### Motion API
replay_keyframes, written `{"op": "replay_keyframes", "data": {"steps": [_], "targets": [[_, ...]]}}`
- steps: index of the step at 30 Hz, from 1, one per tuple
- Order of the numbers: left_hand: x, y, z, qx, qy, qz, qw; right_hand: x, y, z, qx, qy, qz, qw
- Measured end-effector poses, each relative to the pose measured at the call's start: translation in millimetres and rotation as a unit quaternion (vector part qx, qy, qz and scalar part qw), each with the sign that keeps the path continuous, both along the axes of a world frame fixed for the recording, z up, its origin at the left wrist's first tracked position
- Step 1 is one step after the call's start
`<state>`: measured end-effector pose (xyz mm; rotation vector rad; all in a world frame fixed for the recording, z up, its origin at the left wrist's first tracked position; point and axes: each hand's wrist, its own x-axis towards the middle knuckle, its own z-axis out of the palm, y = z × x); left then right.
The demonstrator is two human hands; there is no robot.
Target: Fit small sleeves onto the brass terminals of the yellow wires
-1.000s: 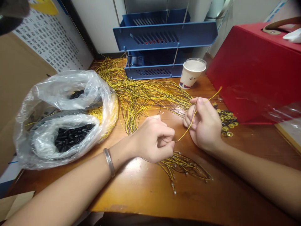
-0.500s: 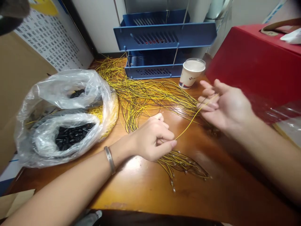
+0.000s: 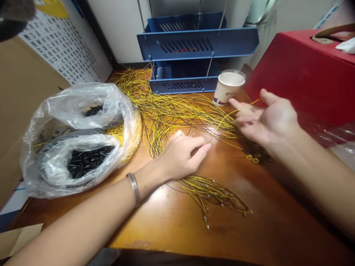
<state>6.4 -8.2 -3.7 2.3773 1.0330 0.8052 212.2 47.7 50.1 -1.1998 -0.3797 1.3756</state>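
My left hand [image 3: 187,153] is closed above the table, with thumb and forefinger pinching a thin yellow wire [image 3: 220,127]. This wire curves up to the right, across the fingers of my right hand [image 3: 267,120]. That hand is palm up, thumb raised apart and forefinger stretched out, other fingers loosely bent. Below my left hand lies a bunch of yellow and black wires [image 3: 199,186] with small clear or metallic tips. A larger spread of loose yellow and black wires [image 3: 177,107] runs behind both hands. Small yellow rings [image 3: 253,158] lie under my right hand.
At left sits a clear plastic bag [image 3: 30,162] containing black sleeve-like pieces [image 3: 88,160] and yellow rings [image 3: 130,146]. Behind stand a blue tiered tray [image 3: 180,87] and a paper cup [image 3: 229,87]. A red box [image 3: 302,74] is at right, on the wooden table [image 3: 166,229].
My left hand has shifted slightly up with the wire. My right hand's forefinger has stretched out, and its thumb stands clear of the wire. Yellow rings beneath it have come into view.
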Motion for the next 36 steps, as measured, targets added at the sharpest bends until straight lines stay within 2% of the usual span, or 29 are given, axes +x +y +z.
{"op": "replay_keyframes", "data": {"steps": [4,8,11,15,18,21,23,25,27,28,31,36], "targets": [[-0.5,0.3,0.5,0.005,-0.009,-0.013,1.0,-23.5,-27.0,-10.7,-0.021,0.017,0.083,0.996],[-1.1,0.2,2.8,0.012,-0.019,-0.058,0.998,-39.8,-48.5,-9.7,-0.031,0.045,0.129,0.99],[-1.4,-0.4,4.0,0.012,-0.02,-0.056,0.998,-45.8,-55.9,-10.4,-0.035,0.054,0.125,0.99],[-1.5,-1.0,4.0,0.01,-0.009,-0.048,0.999,-49.7,-62.9,-19.5,-0.033,0.059,0.074,0.995],[-0.8,0.8,2.1,0.011,-0.004,0.041,0.999,-53.4,-72.4,-25.1,-0.037,0.027,0.049,0.998],[-0.2,4.4,-0.3,0.005,-0.031,0.155,0.987,-56.6,-81.3,-28.1,0.008,-0.015,0.032,0.999],[-0.3,6.3,-1.5,0.011,-0.059,0.178,0.982,-57.4,-83.8,-31.4,0.038,-0.032,0.06,0.997],[-0.9,7.1,-2.4,0.022,-0.07,0.158,0.985,-56.7,-83.0,-36.6,0.049,-0.046,0.149,0.987],[-1.7,7.2,-2.8,0.03,-0.059,0.114,0.991,-54.8,-79.6,-42.7,0.066,-0.057,0.252,0.964],[-2.1,7.1,-2.9,0.033,-0.052,0.095,0.994,-53.5,-77.3,-45.4,0.082,-0.059,0.282,0.954],[-2.8,6.7,-2.6,0.03,-0.03,0.067,0.997,-49.6,-70.3,-50.7,0.122,-0.051,0.293,0.947],[-1.6,5.7,-2.0,0.029,0.004,0.037,0.999,-45.4,-63.5,-51.9,0.12,-0.032,0.275,0.953]]}}
